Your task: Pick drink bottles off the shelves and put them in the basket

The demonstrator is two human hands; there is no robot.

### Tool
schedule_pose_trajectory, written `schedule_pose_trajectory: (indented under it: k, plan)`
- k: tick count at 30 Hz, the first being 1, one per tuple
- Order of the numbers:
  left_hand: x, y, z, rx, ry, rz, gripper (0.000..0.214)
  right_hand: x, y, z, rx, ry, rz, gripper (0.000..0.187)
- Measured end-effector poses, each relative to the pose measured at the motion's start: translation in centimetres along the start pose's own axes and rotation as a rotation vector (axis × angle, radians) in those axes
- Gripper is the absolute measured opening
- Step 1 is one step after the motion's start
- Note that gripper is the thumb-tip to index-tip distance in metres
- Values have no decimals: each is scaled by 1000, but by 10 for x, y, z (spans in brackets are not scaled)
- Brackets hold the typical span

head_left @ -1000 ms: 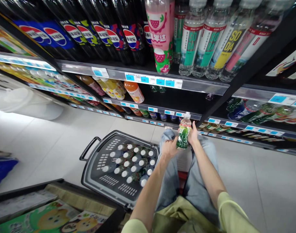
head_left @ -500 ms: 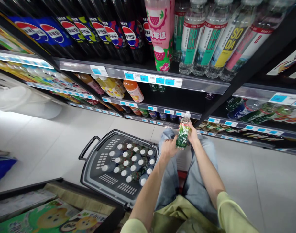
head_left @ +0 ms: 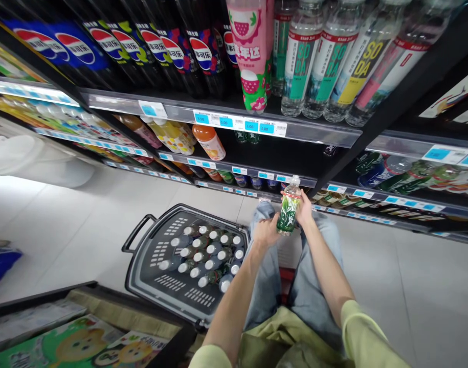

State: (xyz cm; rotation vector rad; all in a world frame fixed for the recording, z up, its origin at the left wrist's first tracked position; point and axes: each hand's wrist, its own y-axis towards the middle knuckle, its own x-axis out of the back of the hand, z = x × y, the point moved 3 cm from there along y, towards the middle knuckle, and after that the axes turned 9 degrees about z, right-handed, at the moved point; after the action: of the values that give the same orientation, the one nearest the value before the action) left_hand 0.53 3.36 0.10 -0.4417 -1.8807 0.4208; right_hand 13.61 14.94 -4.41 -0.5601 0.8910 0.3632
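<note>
A drink bottle (head_left: 289,210) with a white cap and a green label stands nearly upright between my hands, above my knees. My left hand (head_left: 267,231) grips its lower left side. On the right, my right hand (head_left: 304,209) is closed around the bottle's upper side. Fingers behind the bottle are partly hidden. To the left of my legs, a grey shopping basket (head_left: 141,278) with a black handle holds several white-capped bottles (head_left: 208,254).
Shelves with a price-tag edge (head_left: 237,122) rise in front, bearing cola bottles (head_left: 203,56), soda bottles (head_left: 301,61) and an orange juice bottle (head_left: 209,142). A white bin (head_left: 45,163) stands at left. Boxed goods (head_left: 80,342) lie at lower left.
The view has shifted slightly, and the bottle has turned a little in my hands. Both hands keep hold of it; the basket is unchanged.
</note>
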Motion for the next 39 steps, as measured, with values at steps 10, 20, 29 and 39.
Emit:
schedule_pose_trajectory:
  k: [10, 20, 29, 39]
  plan:
    - [-3, 2, 2, -31, 1, -16, 56, 8, 3, 0, -32, -23, 42, 52]
    - [-8, 4, 4, -77, -11, -19, 60, 17, 5, 2, 48, 37, -26, 47]
    - [-6, 2, 4, -66, 4, -15, 61, 7, -1, 5, 3, 48, -30, 61]
    - [-2, 1, 2, -39, 7, -3, 57, 1, 1, 5, 35, 0, 9, 42]
